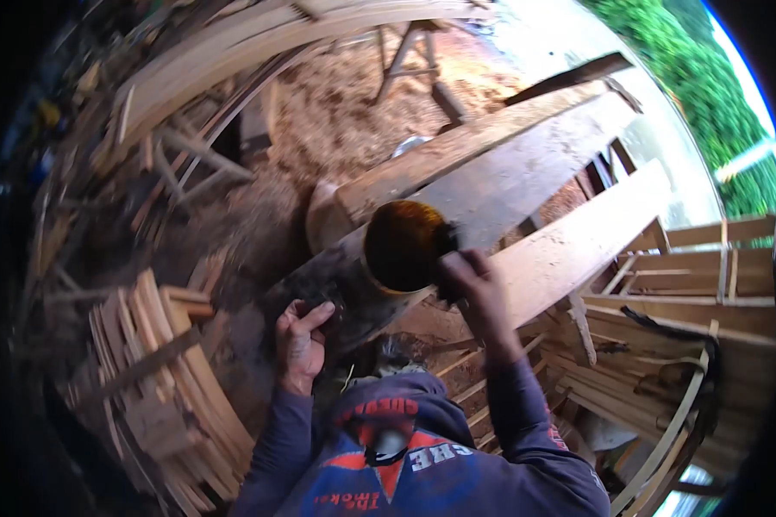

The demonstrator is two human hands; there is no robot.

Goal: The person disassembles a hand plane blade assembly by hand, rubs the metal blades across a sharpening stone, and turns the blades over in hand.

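Round amber-and-black object (398, 247): one; held above the grey plank, near its closer end; hard to identify, being partly dark and blurred.
Right hand (476, 280): one; apparently clenched on the black part at the round object's right edge; blurred, so exact finger placing impossible to tell.
Left hand (302, 340): one; fingers curled, thumb stretched out, just beside the dark near end of the grey plank; impossible to tell whether grasping anything.
Progress on the grey plank (526, 172): judged under way, with the round object already lifted in hand; not readable as finished anywhere; amount left impossible to tell, with much of the near end hidden or in shadow.
Planks alongside: two; a thick beam (466, 146) just beyond the grey plank, a pale plank (586, 237) on the right.
Dark board (569, 79): one; lying by the far end of the thick beam.
Sawhorse (397, 65): one clearly visible there, standing among wood shavings (328, 112).
Long timber (259, 43): one large piece, upper left.
Stacked boards (159, 362): many, lower left; too overlapped to count.
Green foliage (690, 69): beyond, upper right.
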